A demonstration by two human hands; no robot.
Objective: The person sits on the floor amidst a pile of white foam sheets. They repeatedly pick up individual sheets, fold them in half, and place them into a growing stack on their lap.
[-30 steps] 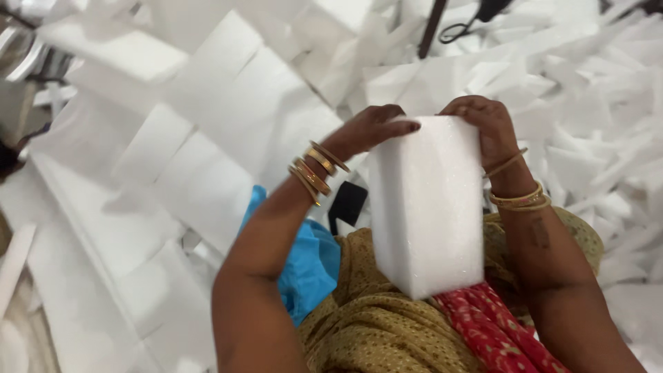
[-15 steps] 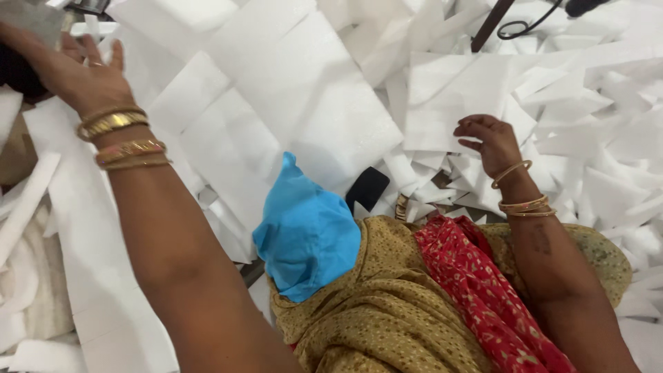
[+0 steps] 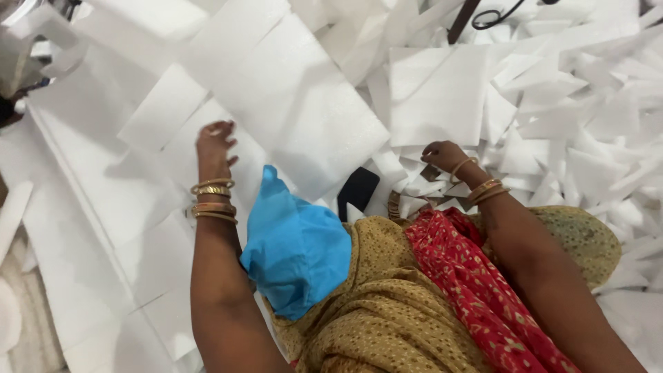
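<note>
Your left hand (image 3: 213,146) reaches out over the big white foam sheets (image 3: 276,90) just left of the blue cloth bundle (image 3: 297,252) in your lap, fingers (image 3: 219,128) loosely spread and empty, the tips touching or just above a flat sheet, likely placed to draw one closer. Gold bangles (image 3: 213,199) sit stacked on that wrist, just left of the bundle's peak. Your right hand (image 3: 442,155), right of the bundle, rests knuckles-up on the heap of small white foam offcuts (image 3: 573,138), fingers curled under; I cannot tell whether they hold a scrap. A black flat object (image 3: 358,193) lies just right of the bundle's top, half tucked under foam. Beyond the bundle, at the far edge, a dark rod with a black loop (image 3: 494,15) pokes out. The mustard and red garment (image 3: 414,304) spreads right of the bundle, bracing it in your lap.
</note>
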